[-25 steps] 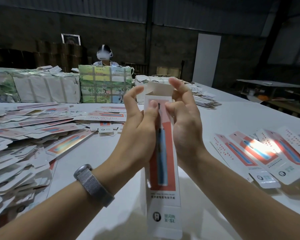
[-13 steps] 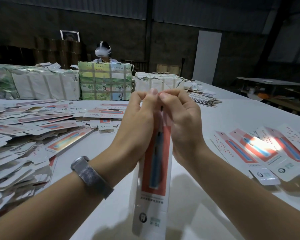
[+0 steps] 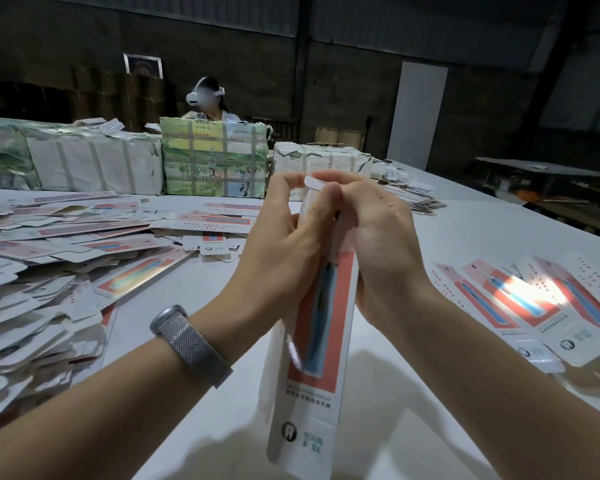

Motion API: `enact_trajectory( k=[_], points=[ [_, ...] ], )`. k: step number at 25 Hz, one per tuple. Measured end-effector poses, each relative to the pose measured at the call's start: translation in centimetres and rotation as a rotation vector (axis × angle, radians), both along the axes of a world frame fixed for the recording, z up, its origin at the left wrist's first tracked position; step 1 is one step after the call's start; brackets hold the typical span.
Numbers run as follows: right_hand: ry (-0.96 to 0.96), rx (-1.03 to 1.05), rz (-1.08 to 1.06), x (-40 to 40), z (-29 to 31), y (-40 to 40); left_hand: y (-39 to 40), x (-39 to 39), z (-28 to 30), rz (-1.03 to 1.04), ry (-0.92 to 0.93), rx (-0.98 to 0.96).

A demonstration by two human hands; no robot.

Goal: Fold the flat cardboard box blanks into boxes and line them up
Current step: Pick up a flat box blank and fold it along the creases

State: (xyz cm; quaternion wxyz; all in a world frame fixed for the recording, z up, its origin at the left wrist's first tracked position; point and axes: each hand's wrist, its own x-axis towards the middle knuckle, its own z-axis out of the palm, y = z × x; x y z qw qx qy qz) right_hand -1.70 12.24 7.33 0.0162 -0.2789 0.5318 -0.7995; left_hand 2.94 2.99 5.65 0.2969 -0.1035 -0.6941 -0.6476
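Note:
A long white box with a red panel and a blue toothbrush picture stands upright above the table in front of me. My left hand grips its upper part from the left, thumb across the front. My right hand grips it from the right, fingers curled over the top, where a white flap pokes out between the fingertips. A heap of flat blanks covers the table on the left. Several folded boxes lie side by side on the right.
Wrapped bundles stand in a row across the far side of the white table. A person wearing a headset sits behind them. Another small stack of blanks lies at the far right. A dark bench stands beyond the table's right edge.
The box's top flap stood open a second ago; both hands have closed over the top and pressed it down. The box has tilted slightly and its lower end swung toward me.

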Motion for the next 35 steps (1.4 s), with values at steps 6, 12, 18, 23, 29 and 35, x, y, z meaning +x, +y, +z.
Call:
enact_trajectory(
  k=[6, 12, 18, 23, 29, 35],
  points=[
    [0.032, 0.039, -0.029, -0.6, 0.3, 0.7, -0.4, 0.0, 0.4, -0.009, 0.011, -0.124],
    [0.140, 0.039, -0.023, -1.0, 0.0, 0.7, -0.3, 0.2, 0.7, 0.005, 0.043, -0.105],
    [0.175, 0.028, -0.006, -0.9, -0.4, 0.6, 0.0, 0.3, 0.6, 0.025, 0.037, -0.072],
    [0.237, 0.091, -0.041, -1.3, -0.2, 0.7, 0.1, 0.3, 0.7, 0.005, 0.001, -0.016],
    [0.372, 0.121, -0.199, -1.1, -0.8, 0.2, -0.1, -0.2, 0.2, 0.088, 0.051, -0.026],
    [0.717, 0.478, -0.617, -1.0, -1.0, 0.0, -0.9, -0.8, 0.8, 0.069, -0.002, 0.194]
  ],
)
